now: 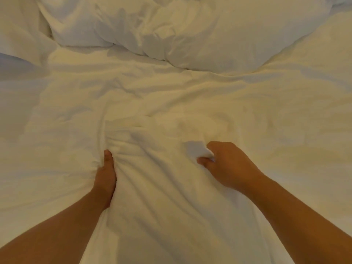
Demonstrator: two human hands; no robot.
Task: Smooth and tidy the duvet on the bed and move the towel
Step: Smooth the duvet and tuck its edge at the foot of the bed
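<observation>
A white duvet (171,96) covers the whole bed, wrinkled and bunched in the near middle. My left hand (105,176) grips a gathered fold of it at the lower left; only the thumb and the edge of the hand show, the fingers are buried in cloth. My right hand (226,164) pinches a raised tuft of the same duvet between thumb and curled fingers at the lower right. Creases run from both hands toward me. No towel is in view.
Rumpled white pillows (238,35) lie across the head of the bed at the top, another pillow (76,21) at the upper left. More white bedding swells at the far left edge (13,67).
</observation>
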